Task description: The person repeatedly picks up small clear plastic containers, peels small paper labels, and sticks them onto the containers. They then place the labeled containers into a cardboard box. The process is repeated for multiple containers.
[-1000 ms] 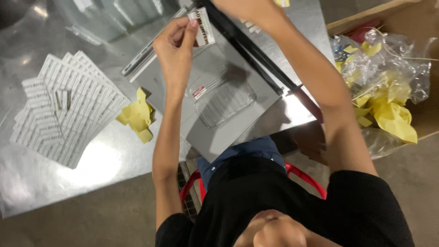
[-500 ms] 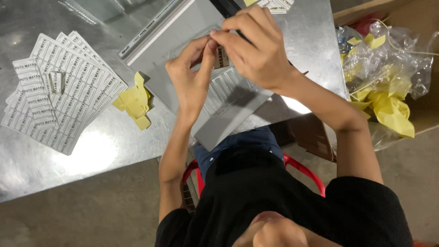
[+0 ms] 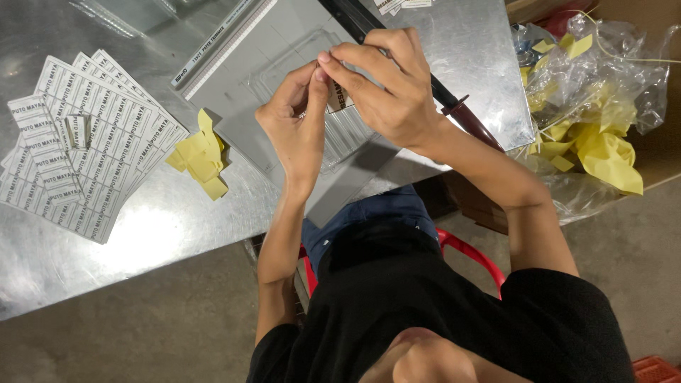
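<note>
Both hands have come lower over the grey paper trimmer (image 3: 284,71) since half a second ago, and the small printed label (image 3: 339,96) is now clearer between them.

The left hand (image 3: 298,128) and the right hand (image 3: 386,89) both pinch the label with the fingertips, above the trimmer board. To do it well, I think the fingers must hold only the edges and move slowly. Both wrists are bent inward and the forearms rise from the table edge (image 3: 142,276).
</note>
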